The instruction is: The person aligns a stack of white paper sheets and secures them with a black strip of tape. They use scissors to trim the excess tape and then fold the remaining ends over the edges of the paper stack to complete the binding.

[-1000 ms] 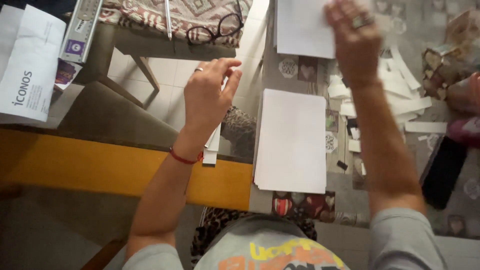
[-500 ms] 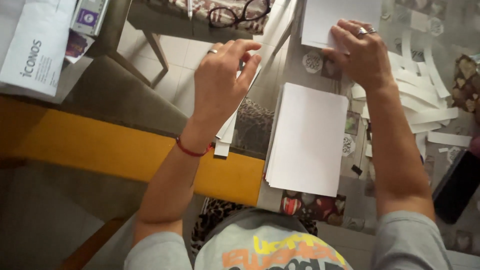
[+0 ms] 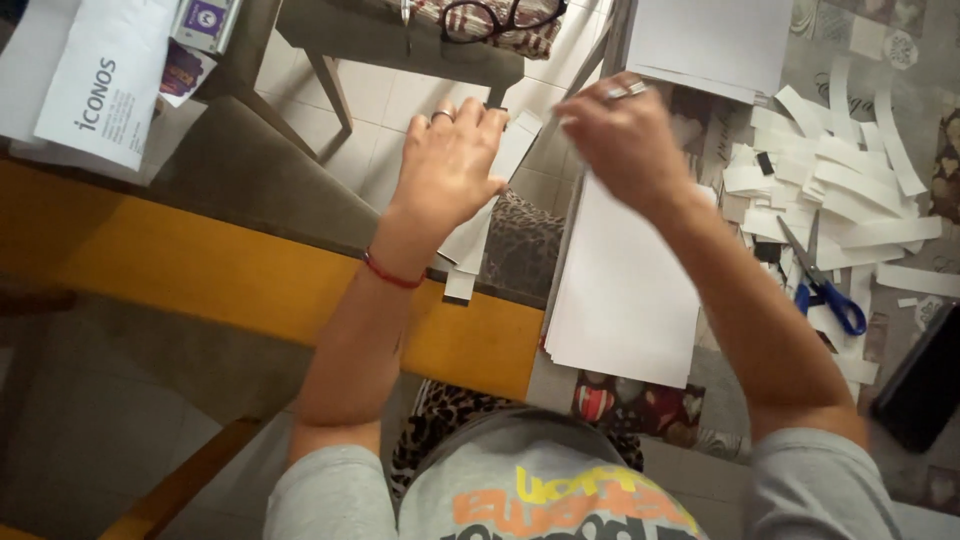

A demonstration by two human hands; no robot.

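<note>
My left hand (image 3: 450, 160), with a ring and a red string bracelet, grips a bundle of long white paper strips (image 3: 465, 262) that hangs down over the table's edge. My right hand (image 3: 622, 140), blurred and also ringed, hovers close beside it with bent fingers pointing toward the top of the strips; whether it pinches one I cannot tell. Below my right forearm lies a stack of white sheets (image 3: 620, 310) on the patterned table.
A second white stack (image 3: 712, 40) lies farther back. Cut strips (image 3: 850, 200) are heaped at the right, with blue-handled scissors (image 3: 825, 292) and a black phone (image 3: 925, 380). A brown chair (image 3: 240, 170) with yellow frame stands left, holding white printed papers (image 3: 100, 85). Eyeglasses (image 3: 500, 15) rest on another seat.
My right hand left the far white stack and swung left and nearer, up to my left hand. My left hand kept hold of the strips and stayed over the table's edge.
</note>
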